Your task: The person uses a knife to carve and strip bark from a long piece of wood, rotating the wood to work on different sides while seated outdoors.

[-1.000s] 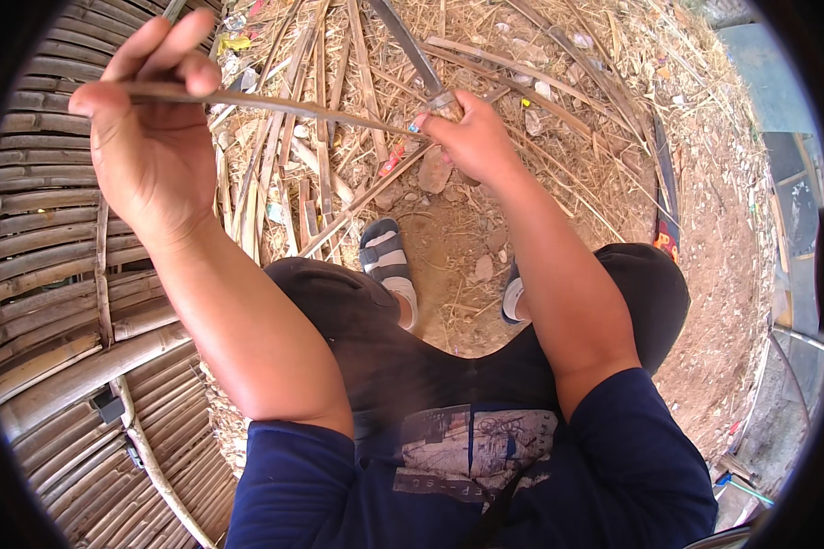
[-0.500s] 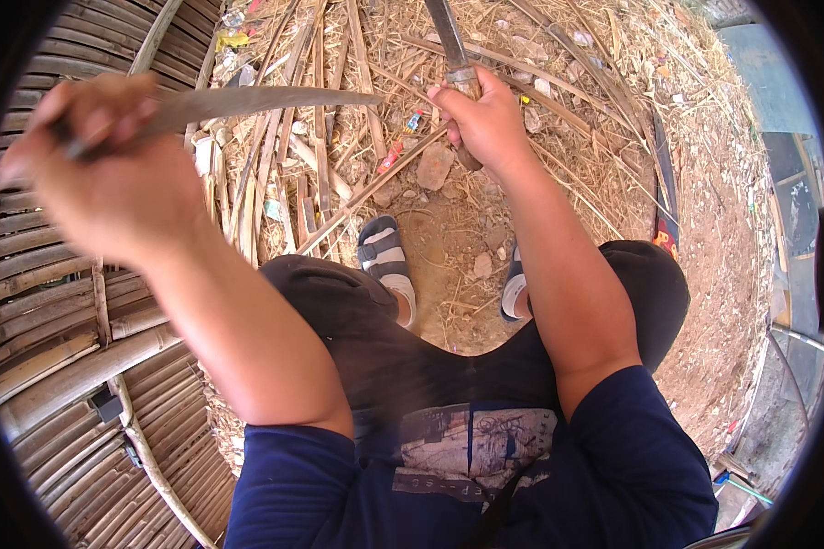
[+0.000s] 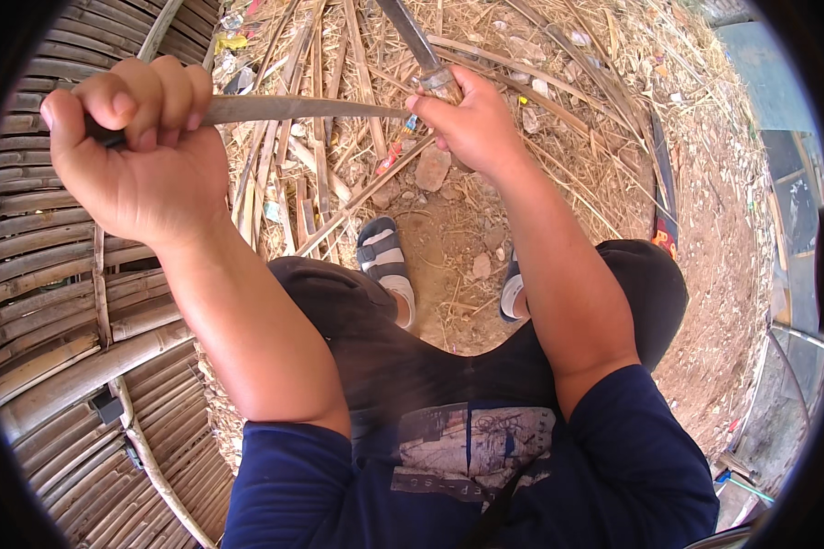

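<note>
A: What fills the nine o'clock side?

B: A woven bamboo panel [image 3: 55,302], its slats curving from nine down to seven o'clock. At twelve, split bamboo strips [image 3: 339,101] lie scattered over dry dirt.

A: And the hands?

B: The left hand [image 3: 142,151], at ten o'clock, is curled into a fist around one end of a thin bamboo strip [image 3: 293,108]. The strip runs level toward the right hand [image 3: 471,123], at twelve o'clock, which is wrapped tight on the handle of a knife [image 3: 410,37]; the blade points up toward the rim and meets the strip's far end.

A: Any wrappers?

B: A small red wrapper [image 3: 392,157] lies at twelve beneath the strip, a yellow scrap [image 3: 232,41] at eleven. A grey sandal [image 3: 384,261] sits near centre.
</note>
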`<state>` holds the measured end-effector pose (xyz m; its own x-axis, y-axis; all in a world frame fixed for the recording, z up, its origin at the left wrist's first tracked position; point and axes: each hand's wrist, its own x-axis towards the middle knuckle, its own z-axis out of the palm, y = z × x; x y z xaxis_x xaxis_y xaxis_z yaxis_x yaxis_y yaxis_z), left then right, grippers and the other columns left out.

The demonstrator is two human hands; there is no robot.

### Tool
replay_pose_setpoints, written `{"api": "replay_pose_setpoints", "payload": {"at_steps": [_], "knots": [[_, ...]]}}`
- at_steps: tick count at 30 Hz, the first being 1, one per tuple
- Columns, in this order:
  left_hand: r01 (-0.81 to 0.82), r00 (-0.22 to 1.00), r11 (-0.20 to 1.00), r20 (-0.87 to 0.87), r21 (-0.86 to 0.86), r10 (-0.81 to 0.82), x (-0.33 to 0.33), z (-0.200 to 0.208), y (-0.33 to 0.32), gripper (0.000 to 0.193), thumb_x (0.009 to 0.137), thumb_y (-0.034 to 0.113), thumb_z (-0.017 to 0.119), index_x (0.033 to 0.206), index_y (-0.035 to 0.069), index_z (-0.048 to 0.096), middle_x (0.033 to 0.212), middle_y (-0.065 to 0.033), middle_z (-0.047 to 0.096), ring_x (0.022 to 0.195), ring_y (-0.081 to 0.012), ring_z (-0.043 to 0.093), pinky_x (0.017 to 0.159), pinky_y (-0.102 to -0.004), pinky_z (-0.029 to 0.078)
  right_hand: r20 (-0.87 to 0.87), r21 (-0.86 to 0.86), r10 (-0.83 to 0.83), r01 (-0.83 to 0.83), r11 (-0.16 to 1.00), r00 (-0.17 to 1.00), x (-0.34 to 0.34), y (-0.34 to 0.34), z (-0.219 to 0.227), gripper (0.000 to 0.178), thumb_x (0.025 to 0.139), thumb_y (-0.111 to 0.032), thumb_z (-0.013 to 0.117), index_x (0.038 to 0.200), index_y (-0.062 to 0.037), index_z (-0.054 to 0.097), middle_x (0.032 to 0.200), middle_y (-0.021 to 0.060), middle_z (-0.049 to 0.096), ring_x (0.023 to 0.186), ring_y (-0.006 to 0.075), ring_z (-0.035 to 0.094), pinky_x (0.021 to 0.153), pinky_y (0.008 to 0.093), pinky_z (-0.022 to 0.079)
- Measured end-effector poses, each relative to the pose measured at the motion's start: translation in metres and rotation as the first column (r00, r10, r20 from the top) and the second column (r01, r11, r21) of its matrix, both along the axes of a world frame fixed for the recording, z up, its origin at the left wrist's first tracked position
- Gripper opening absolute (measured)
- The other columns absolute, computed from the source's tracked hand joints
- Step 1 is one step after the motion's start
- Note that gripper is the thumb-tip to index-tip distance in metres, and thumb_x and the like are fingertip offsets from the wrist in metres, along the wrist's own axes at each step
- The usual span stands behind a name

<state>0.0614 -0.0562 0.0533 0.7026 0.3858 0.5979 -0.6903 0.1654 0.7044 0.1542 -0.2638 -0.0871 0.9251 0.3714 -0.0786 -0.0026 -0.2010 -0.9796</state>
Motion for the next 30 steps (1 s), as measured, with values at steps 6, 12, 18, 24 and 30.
{"api": "replay_pose_setpoints", "payload": {"at_steps": [6, 12, 18, 24, 30], "knots": [[0.079, 0.996, 0.997, 0.038, 0.006, -0.079, -0.009, 0.004, 0.001, 0.043, 0.096, 0.039, 0.054, 0.062, 0.014, 0.051, 0.055, 0.0031, 0.032, 0.054, -0.0131, 0.025, 0.057, -0.0309, 0.023, 0.004, -0.028, 0.024, -0.024, 0.999, 1.000, 0.002, -0.006, 0.004, 0.036, 0.086, -0.029, 0.073, 0.106, -0.0009, 0.063, 0.074, 0.0066, 0.065, 0.059, 0.0133, 0.060, 0.054, 0.0309, 0.047], [0.110, 0.993, 0.993, 0.046, 0.045, -0.112, 0.006, -0.005, 0.021, 0.043, 0.102, 0.038, 0.044, 0.069, 0.012, 0.055, 0.055, 0.0014, 0.031, 0.052, -0.0142, 0.026, 0.055, -0.0328, 0.026, 0.108, -0.032, 0.025, -0.022, 0.999, 0.994, -0.007, 0.000, 0.019, 0.037, 0.086, -0.028, 0.073, 0.108, -0.0010, 0.062, 0.076, 0.0086, 0.065, 0.065, 0.0161, 0.063, 0.061, 0.0353, 0.051], [-0.110, 0.993, 0.992, 0.029, -0.067, 0.112, 0.006, -0.002, 0.013, 0.036, 0.094, 0.033, 0.052, 0.064, 0.014, 0.048, 0.056, 0.0019, 0.030, 0.053, -0.0137, 0.023, 0.058, -0.0316, 0.024, 0.346, 0.125, -0.106, 0.066, 0.990, 0.932, -0.034, 0.025, 0.034, 0.031, 0.086, -0.021, 0.071, 0.106, -0.0004, 0.061, 0.086, 0.0147, 0.070, 0.082, 0.0260, 0.070, 0.073, 0.0424, 0.055], [-0.058, 0.998, 0.992, -0.004, -0.114, 0.058, 0.002, -0.007, 0.037, 0.038, 0.100, 0.032, 0.045, 0.067, 0.012, 0.046, 0.054, 0.0021, 0.030, 0.051, -0.0131, 0.024, 0.054, -0.0316, 0.026, 0.135, -0.366, 0.239, -0.175, 0.914, 0.962, -0.052, 0.045, -0.033, 0.034, 0.083, -0.014, 0.069, 0.110, 0.0032, 0.058, 0.089, 0.0229, 0.068, 0.086, 0.0374, 0.070, 0.077, 0.0427, 0.055], [-0.078, 0.997, 0.988, 0.015, -0.132, 0.081, 0.000, -0.010, 0.030, 0.038, 0.101, 0.030, 0.044, 0.068, 0.011, 0.046, 0.055, 0.0019, 0.028, 0.051, -0.0135, 0.024, 0.053, -0.0316, 0.026, 0.169, -0.416, 0.250, -0.162, 0.895, 0.953, -0.049, 0.035, -0.008, 0.037, 0.083, -0.014, 0.068, 0.114, 0.0034, 0.059, 0.079, 0.0209, 0.068, 0.075, 0.0329, 0.069, 0.070, 0.0430, 0.053]]}}
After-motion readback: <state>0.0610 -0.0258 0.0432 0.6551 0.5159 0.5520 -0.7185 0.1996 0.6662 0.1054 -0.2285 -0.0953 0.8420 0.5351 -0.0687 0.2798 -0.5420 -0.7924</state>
